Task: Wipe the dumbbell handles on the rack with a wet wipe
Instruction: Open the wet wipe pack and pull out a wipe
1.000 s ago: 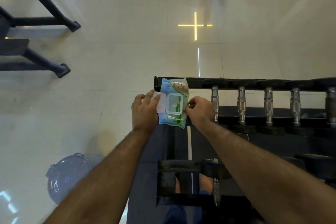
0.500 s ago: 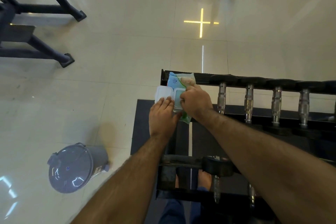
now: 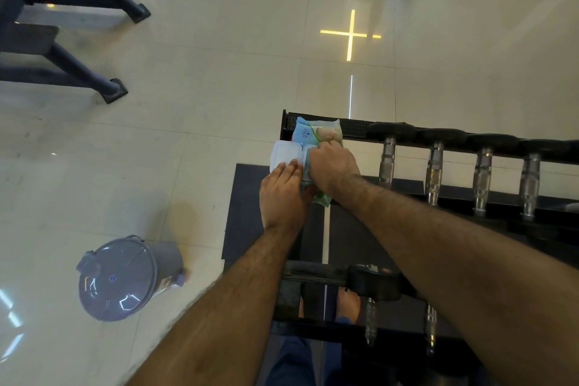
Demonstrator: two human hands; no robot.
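Lying at the left end of the dumbbell rack (image 3: pixel 354 128), on its top tier, the wet wipe pack (image 3: pixel 316 131) has its white flip lid (image 3: pixel 283 155) swung open to the left. The left hand (image 3: pixel 282 194) rests beside the pack with straight fingers pressing on the lid's near edge. The right hand (image 3: pixel 333 166) covers the pack's opening, its fingers curled down and pinching at the pack; whether a wipe is between them cannot be told. To the right, four chrome dumbbell handles (image 3: pixel 434 172) stand in a row across the top tier, apart from both hands. Two more handles show on the lower tier near the bottom edge. A grey lidded bin (image 3: pixel 122 279) stands on the tiled floor (image 3: pixel 203 72) well to the left of the rack, and a dark mat (image 3: pixel 242 213) lies under the rack.
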